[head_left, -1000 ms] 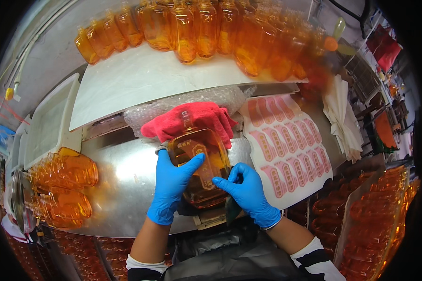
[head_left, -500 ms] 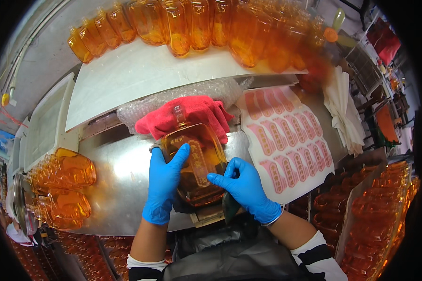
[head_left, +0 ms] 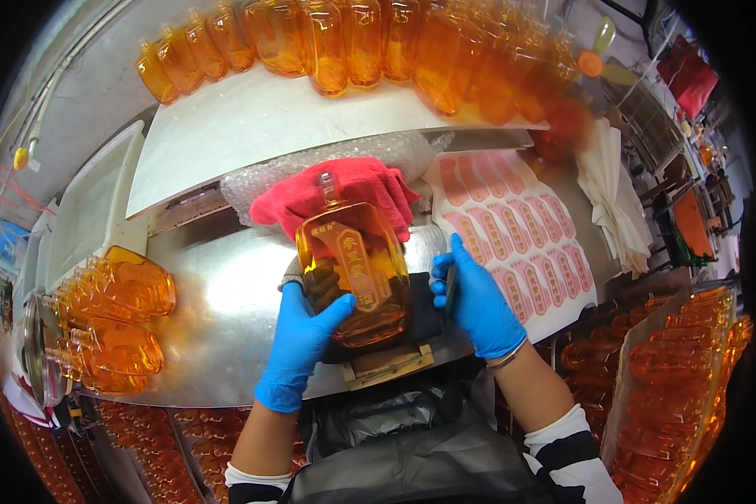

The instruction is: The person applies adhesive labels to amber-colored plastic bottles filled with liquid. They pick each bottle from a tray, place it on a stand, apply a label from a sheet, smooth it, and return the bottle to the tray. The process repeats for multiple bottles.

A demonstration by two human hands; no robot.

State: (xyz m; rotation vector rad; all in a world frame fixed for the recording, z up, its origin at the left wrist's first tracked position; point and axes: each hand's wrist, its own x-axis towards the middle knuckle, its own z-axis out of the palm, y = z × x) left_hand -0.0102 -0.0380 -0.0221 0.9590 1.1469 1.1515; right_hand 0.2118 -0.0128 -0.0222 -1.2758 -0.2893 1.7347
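Observation:
An amber glass bottle (head_left: 392, 252) with a long label (head_left: 359, 267) on its front leans back, its neck against a crumpled red cloth (head_left: 286, 202). My left hand (head_left: 304, 340), in a blue glove, grips the bottle's left side, thumb on the front face and the other fingers seen through the glass behind it. To the right of the bottle, clear of it, my gloved right hand (head_left: 479, 307) is closed on a thin dark flat piece (head_left: 451, 290), seen nearly edge-on. A wooden block (head_left: 388, 366) and dark cloth (head_left: 426, 315) lie by the bottle's base.
A sheet of pink labels (head_left: 517, 290) lies at the right of the metal table (head_left: 218, 336). Rows of amber bottles (head_left: 323, 50) stand on the white board (head_left: 252, 126) behind bubble wrap (head_left: 244, 189). More bottles (head_left: 130, 286) lie at left; crates of bottles (head_left: 672, 361) stand at lower right.
My right hand has moved off the bottle's lower right edge, up and to the right, carrying the dark flat piece. My left thumb has slid lower on the bottle's face.

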